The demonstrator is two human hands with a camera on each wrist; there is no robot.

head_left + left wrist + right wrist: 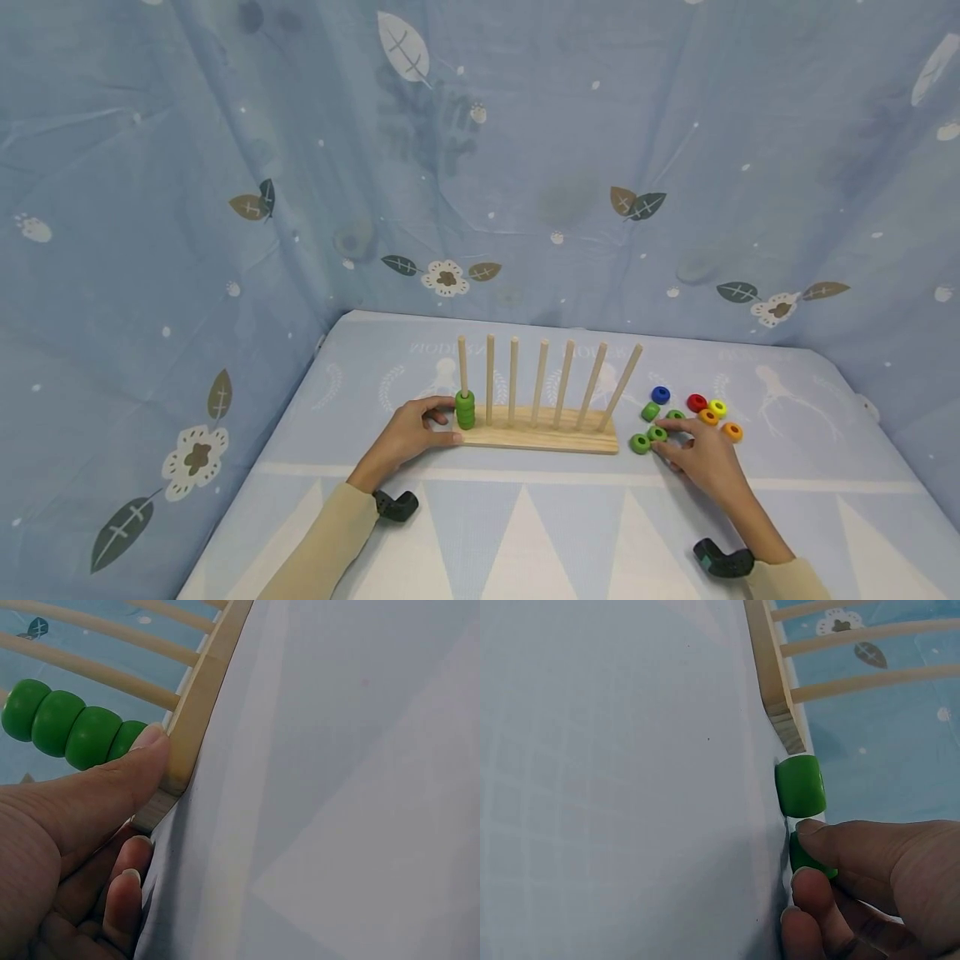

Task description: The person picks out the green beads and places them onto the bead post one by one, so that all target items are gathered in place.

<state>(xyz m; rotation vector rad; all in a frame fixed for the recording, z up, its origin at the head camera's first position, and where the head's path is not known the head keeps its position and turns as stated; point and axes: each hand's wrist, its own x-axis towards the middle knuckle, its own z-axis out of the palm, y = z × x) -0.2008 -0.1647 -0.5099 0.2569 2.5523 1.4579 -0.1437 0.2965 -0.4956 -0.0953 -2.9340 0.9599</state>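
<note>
A wooden peg stand has several upright pegs, with several green beads stacked on its leftmost one. My left hand grips the stand's left end. In the left wrist view its thumb lies on the base beside the lowest bead, fingers curled by the end face. Right of the stand, my right hand pinches a green bead between thumb and fingertips, low at the table. Another green bead sits between that one and the stand's right end.
Loose beads lie around the right hand: blue, red, yellow, orange and more green ones. A patterned cloth covers the table. A blue curtain hangs behind and along the sides.
</note>
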